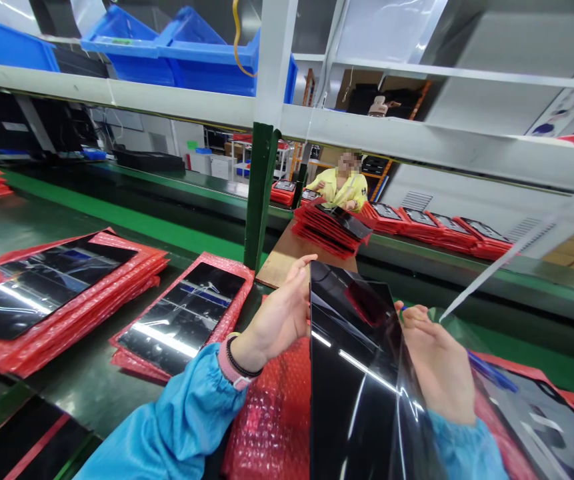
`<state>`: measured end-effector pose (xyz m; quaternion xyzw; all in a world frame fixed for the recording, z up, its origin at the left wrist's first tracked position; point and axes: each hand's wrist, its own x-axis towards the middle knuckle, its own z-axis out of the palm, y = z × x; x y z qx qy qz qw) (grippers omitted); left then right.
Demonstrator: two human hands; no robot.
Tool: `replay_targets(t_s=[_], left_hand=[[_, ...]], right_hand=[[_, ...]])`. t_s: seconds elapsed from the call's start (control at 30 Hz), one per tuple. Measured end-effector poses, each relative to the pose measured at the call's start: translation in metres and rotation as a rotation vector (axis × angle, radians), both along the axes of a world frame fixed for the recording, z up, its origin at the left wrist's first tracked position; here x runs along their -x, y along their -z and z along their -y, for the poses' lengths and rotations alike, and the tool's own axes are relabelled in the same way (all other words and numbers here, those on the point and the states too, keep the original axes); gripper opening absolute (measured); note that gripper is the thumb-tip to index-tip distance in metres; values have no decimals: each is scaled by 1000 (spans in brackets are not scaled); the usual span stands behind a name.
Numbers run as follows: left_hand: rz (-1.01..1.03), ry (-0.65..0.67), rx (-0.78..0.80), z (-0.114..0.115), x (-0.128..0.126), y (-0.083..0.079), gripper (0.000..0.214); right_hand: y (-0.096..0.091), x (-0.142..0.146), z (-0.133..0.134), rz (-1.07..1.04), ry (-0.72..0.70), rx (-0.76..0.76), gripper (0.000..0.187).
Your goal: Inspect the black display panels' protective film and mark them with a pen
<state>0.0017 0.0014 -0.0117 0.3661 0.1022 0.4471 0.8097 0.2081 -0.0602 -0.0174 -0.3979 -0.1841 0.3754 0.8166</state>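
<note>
A glossy black screen panel [351, 380] stands tilted up in front of me, with ceiling lights reflected in it. My left hand [281, 313] holds its left edge, the fingers reaching up behind that side. At the right edge, my right hand [439, 360] grips the panel with bent fingers. A blue pen [491, 372] is tucked in that hand, its other end showing by the fingertips. Clear film seems to hang along the panel's right side, partly over the right hand. Red bubble wrap [271, 413] lies below the panel.
Screens on red bubble bags [187, 320] lie at left, beside a thicker stack [81, 313]. A pile of red bags [329, 230] sits on cardboard ahead. A green post [259, 193] and white beam stand close. Across the line, a person in yellow [339, 187] works.
</note>
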Motion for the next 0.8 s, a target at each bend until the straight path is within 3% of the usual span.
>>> replay_targets(t_s=[0.23,0.47,0.6,0.8], left_hand=[[-17,-60,-15,-3,-4,4,41],[39,11,12,-6,-6,5,35],[-144,-28,73,-12,10,24,44],[-553,-203,115,-7,65,70,51]], right_hand=[[3,4,3,-8,10,160,51],[13,6,4,65,-169,220,70],[42,4,-6,64,-166,219,61],[94,9,-24,125,-154,238,49]])
